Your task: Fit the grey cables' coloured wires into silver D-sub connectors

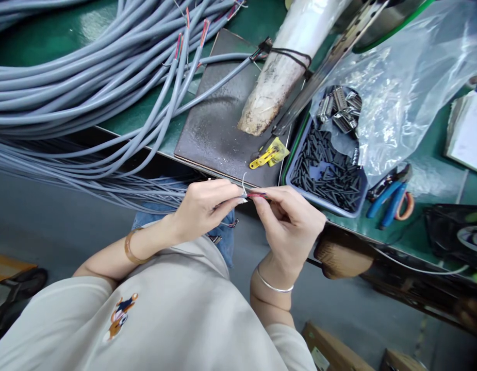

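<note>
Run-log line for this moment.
left hand: pinching cable end; right hand: pinching red wires; yellow tool: on dark board; pliers: right of tray

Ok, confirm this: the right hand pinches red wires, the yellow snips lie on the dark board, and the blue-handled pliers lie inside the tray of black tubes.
Not quite: the head view shows the blue-handled pliers beside the tray, on the green tabletop. The rest stands: the right hand pinches red wires and the yellow snips lie on the dark board.
</note>
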Demonstrator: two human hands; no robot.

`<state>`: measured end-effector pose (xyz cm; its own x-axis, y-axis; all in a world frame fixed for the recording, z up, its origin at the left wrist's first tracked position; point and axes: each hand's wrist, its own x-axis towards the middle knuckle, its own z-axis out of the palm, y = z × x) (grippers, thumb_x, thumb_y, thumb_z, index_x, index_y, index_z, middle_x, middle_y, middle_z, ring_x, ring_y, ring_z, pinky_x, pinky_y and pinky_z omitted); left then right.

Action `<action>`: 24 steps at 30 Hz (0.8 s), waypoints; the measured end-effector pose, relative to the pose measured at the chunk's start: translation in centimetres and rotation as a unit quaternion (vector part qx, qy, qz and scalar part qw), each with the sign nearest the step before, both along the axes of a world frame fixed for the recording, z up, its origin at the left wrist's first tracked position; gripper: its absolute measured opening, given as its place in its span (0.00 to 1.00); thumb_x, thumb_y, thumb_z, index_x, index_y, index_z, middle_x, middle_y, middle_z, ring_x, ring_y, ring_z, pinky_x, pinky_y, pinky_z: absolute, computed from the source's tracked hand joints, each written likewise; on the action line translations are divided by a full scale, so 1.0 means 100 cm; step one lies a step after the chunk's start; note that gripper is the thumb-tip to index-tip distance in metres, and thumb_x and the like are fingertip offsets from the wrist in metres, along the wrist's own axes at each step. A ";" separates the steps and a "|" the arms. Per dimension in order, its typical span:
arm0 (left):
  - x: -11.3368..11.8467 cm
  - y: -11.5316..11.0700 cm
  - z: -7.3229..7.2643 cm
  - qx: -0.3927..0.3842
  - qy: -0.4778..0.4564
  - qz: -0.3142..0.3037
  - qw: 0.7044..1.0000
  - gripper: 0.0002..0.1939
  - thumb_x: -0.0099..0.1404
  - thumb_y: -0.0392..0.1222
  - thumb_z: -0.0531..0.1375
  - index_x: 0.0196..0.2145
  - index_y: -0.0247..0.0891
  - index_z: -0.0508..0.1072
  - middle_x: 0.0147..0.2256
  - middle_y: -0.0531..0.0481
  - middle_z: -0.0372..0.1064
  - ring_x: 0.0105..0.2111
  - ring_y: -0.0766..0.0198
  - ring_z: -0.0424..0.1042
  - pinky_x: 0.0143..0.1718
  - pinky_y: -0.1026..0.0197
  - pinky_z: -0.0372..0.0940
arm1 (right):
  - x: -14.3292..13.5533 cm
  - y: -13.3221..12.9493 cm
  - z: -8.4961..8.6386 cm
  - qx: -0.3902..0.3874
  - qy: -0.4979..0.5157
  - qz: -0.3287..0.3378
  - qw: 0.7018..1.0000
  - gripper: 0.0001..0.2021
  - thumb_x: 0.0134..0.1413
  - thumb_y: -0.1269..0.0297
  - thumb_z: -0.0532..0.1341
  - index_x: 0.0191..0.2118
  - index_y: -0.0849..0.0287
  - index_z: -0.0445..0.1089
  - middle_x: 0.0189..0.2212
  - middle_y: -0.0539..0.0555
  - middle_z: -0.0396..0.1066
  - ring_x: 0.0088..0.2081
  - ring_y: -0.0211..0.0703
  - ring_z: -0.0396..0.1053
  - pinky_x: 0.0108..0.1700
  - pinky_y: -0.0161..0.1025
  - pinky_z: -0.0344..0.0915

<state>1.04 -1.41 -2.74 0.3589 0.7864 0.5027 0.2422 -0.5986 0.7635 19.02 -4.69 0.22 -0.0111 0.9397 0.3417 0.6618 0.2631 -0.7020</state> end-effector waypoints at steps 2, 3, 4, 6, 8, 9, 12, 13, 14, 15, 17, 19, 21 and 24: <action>0.000 -0.001 0.000 0.001 0.002 0.002 1.000 0.07 0.72 0.36 0.60 0.36 0.33 0.76 0.29 0.49 0.76 0.28 0.69 0.71 0.34 0.67 0.65 | -0.001 0.000 -0.001 -0.015 0.015 -0.013 1.000 0.04 0.61 0.68 0.66 0.39 0.54 0.79 0.30 0.48 0.75 0.22 0.30 0.58 0.25 0.34 0.58; 0.001 -0.001 0.000 -0.003 -0.005 -0.001 1.000 0.07 0.72 0.36 0.59 0.36 0.34 0.76 0.29 0.49 0.76 0.28 0.69 0.71 0.33 0.67 0.65 | -0.001 0.000 -0.001 -0.028 0.038 -0.020 0.999 0.04 0.61 0.67 0.66 0.38 0.55 0.79 0.29 0.48 0.73 0.22 0.30 0.56 0.24 0.34 0.56; 0.001 -0.001 0.001 -0.013 -0.018 -0.008 1.000 0.06 0.72 0.36 0.60 0.37 0.34 0.76 0.29 0.50 0.76 0.27 0.70 0.70 0.32 0.68 0.65 | -0.002 0.000 -0.003 -0.044 0.068 -0.026 0.996 0.03 0.60 0.66 0.66 0.37 0.55 0.79 0.27 0.48 0.72 0.21 0.30 0.55 0.23 0.34 0.54; 0.000 0.000 0.003 -0.049 -0.054 -0.031 0.997 0.05 0.70 0.36 0.62 0.36 0.34 0.76 0.28 0.51 0.75 0.24 0.72 0.67 0.28 0.69 0.62 | -0.003 0.002 -0.005 -0.083 0.139 -0.029 0.986 0.04 0.59 0.64 0.66 0.33 0.56 0.77 0.26 0.48 0.70 0.21 0.31 0.55 0.22 0.34 0.52; 0.000 0.002 0.005 -0.107 -0.089 -0.054 0.989 0.04 0.68 0.36 0.64 0.34 0.33 0.76 0.26 0.53 0.73 0.22 0.74 0.63 0.23 0.70 0.58 | -0.004 0.004 -0.008 -0.114 0.201 -0.027 0.973 0.06 0.57 0.63 0.66 0.30 0.56 0.75 0.25 0.48 0.69 0.21 0.31 0.56 0.21 0.33 0.51; 0.000 0.002 0.007 -0.140 -0.103 -0.063 0.983 0.05 0.67 0.36 0.64 0.33 0.33 0.76 0.25 0.53 0.72 0.21 0.74 0.62 0.21 0.71 0.57 | -0.005 0.005 -0.009 -0.124 0.222 -0.026 0.967 0.06 0.56 0.63 0.67 0.29 0.56 0.75 0.25 0.48 0.69 0.21 0.31 0.56 0.21 0.32 0.51; 0.000 0.002 0.011 -0.227 -0.141 -0.076 0.961 0.05 0.65 0.36 0.65 0.31 0.33 0.75 0.23 0.54 0.71 0.19 0.75 0.62 0.19 0.71 0.55 | -0.007 0.007 -0.012 -0.130 0.256 -0.031 0.957 0.05 0.55 0.63 0.67 0.30 0.56 0.75 0.25 0.47 0.70 0.20 0.30 0.55 0.20 0.31 0.50; 0.000 0.002 0.012 -0.256 -0.154 -0.079 0.951 0.05 0.64 0.37 0.66 0.31 0.33 0.75 0.23 0.54 0.71 0.19 0.75 0.62 0.18 0.71 0.55 | -0.008 0.007 -0.012 -0.127 0.264 -0.031 0.956 0.04 0.54 0.63 0.67 0.30 0.56 0.75 0.25 0.47 0.70 0.20 0.29 0.55 0.20 0.31 0.50; 0.001 0.001 0.014 -0.289 -0.166 -0.081 0.939 0.06 0.63 0.37 0.67 0.31 0.33 0.75 0.23 0.53 0.71 0.19 0.75 0.64 0.19 0.72 0.56 | -0.009 0.007 -0.012 -0.123 0.271 -0.032 0.954 0.04 0.54 0.64 0.68 0.30 0.56 0.75 0.25 0.47 0.70 0.20 0.29 0.55 0.20 0.31 0.50; 0.001 0.001 0.015 -0.328 -0.176 -0.083 0.924 0.07 0.62 0.38 0.68 0.31 0.32 0.76 0.23 0.53 0.72 0.20 0.74 0.65 0.20 0.71 0.59 | -0.011 0.007 -0.013 -0.119 0.279 -0.033 0.952 0.04 0.54 0.64 0.68 0.31 0.56 0.75 0.25 0.46 0.70 0.20 0.29 0.55 0.20 0.31 0.50; 0.002 0.000 0.015 -0.410 -0.198 -0.095 0.885 0.10 0.58 0.41 0.71 0.31 0.32 0.76 0.23 0.52 0.72 0.21 0.73 0.67 0.22 0.71 0.63 | -0.014 0.006 -0.013 -0.110 0.292 -0.039 0.949 0.03 0.55 0.65 0.68 0.31 0.55 0.75 0.26 0.46 0.70 0.20 0.28 0.54 0.20 0.31 0.50; 0.003 0.000 0.014 -0.473 -0.219 -0.111 0.846 0.12 0.58 0.43 0.72 0.32 0.31 0.78 0.22 0.53 0.70 0.21 0.72 0.67 0.23 0.69 0.66 | -0.018 0.005 -0.014 -0.100 0.294 -0.046 0.949 0.03 0.56 0.65 0.68 0.31 0.55 0.75 0.25 0.45 0.69 0.19 0.28 0.52 0.20 0.31 0.50; 0.004 -0.002 0.011 -0.492 -0.238 -0.120 0.829 0.13 0.59 0.44 0.71 0.38 0.31 0.80 0.22 0.54 0.69 0.21 0.72 0.66 0.24 0.69 0.67 | -0.021 0.004 -0.013 -0.088 0.284 -0.054 0.953 0.04 0.56 0.64 0.68 0.31 0.55 0.74 0.25 0.44 0.66 0.19 0.28 0.51 0.20 0.31 0.49; 0.006 -0.004 0.007 -0.464 -0.256 -0.093 0.843 0.16 0.62 0.44 0.69 0.44 0.31 0.81 0.25 0.51 0.72 0.23 0.71 0.69 0.26 0.69 0.68 | -0.023 0.003 -0.012 -0.075 0.253 -0.064 0.962 0.06 0.57 0.62 0.68 0.31 0.56 0.73 0.24 0.45 0.64 0.20 0.28 0.51 0.20 0.32 0.48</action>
<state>1.67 -1.83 -2.09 0.4426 0.8804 -0.1703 -0.2936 0.3217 0.9002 16.71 -4.39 -0.96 0.2406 0.9613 0.1341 0.2457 0.0734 -0.9666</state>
